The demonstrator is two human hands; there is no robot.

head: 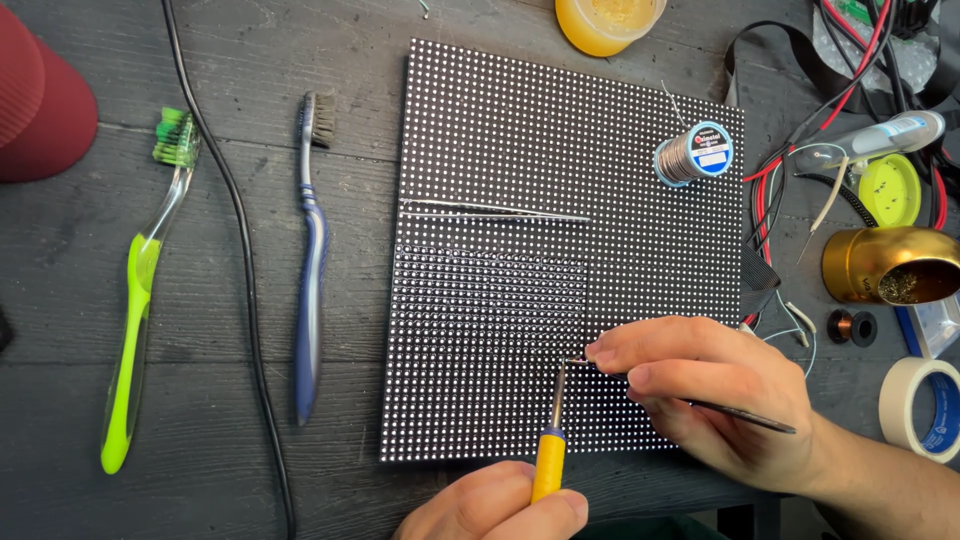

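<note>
working from the grip outward, the left hand [495, 505] is wrapped shut around the yellow handle of a soldering iron [551, 440], whose metal tip rises to meet the dotted panel [560, 200] near its lower right part. the right hand [700, 385] is pinched together on a pair of tweezers [740, 417], the points brought right beside the iron's tip; whether anything tiny is held between the points cannot be told. the panel lies flat on the dark wooden surface [70, 300], with a second, finer-dotted panel [480, 340] laid over its lower left. for this joint to go well, both wrists are best rested on the surface so the tip and the points stay steady on one dot, and heat is best kept brief so neighbouring dots are not disturbed. a spool of solder wire [695, 153] stands on the panel's upper right. two toothbrushes, one green [140, 290] and one blue [312, 250], lie well apart to the left, beside a black cable [245, 270].
</note>
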